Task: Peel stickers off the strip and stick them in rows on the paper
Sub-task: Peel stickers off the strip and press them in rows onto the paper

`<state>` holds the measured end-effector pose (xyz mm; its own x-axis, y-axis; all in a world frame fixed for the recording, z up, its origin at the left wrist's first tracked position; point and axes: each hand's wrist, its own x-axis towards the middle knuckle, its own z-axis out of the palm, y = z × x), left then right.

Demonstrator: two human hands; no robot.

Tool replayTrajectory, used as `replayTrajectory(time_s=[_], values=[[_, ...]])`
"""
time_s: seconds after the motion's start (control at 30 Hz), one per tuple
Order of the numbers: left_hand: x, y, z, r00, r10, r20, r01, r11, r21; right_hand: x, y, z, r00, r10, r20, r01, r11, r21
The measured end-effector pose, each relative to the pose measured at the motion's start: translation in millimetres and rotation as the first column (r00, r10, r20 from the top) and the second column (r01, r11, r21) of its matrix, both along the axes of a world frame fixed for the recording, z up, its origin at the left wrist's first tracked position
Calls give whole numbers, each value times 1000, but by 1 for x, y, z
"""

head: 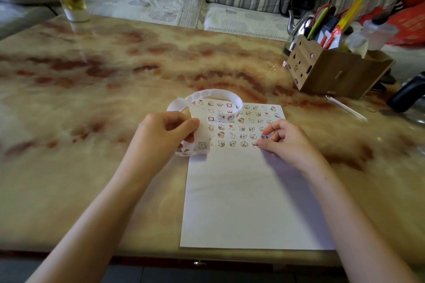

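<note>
Both my bare forearms reach forward. My left hand pinches a white paper sticker strip between thumb and curled fingers. My right hand sits low, fingers curled, index and thumb tips close together.

legible text: none | stickers on paper: small cartoon faces, any lettering too small to read | cardboard box, right of and beyond paper: cut-out mark on front wall, character-like, not readable
</note>
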<state>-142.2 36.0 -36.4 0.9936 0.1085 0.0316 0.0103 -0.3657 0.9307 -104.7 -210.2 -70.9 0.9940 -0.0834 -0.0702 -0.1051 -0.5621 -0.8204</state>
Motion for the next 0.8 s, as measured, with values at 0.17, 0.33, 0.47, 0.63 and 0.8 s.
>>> replayTrajectory(time_s=[0.17, 0.33, 0.47, 0.63, 0.8], values=[[0, 0, 0, 1000, -2, 3, 2, 1000, -3, -1, 1, 1, 1000, -6, -27, 7, 999, 37], [-1, -2, 1, 1000, -4, 22, 4, 1000, -26, 0, 0, -1, 999, 18, -34, -18, 1000, 16], [-2, -3, 3, 999, 2, 49, 2, 998, -70, -3, 6, 5, 997, -33, 69, 29, 998, 57], [-2, -5, 4, 997, 4, 79, 5, 994, -112, -23, 38, 31, 938, 84, 338, -138, 980, 141], [-3, -7, 6, 994, 13, 107, 5, 986, -165, -43, 70, 36, 913, 213, 347, -295, 933, 205]])
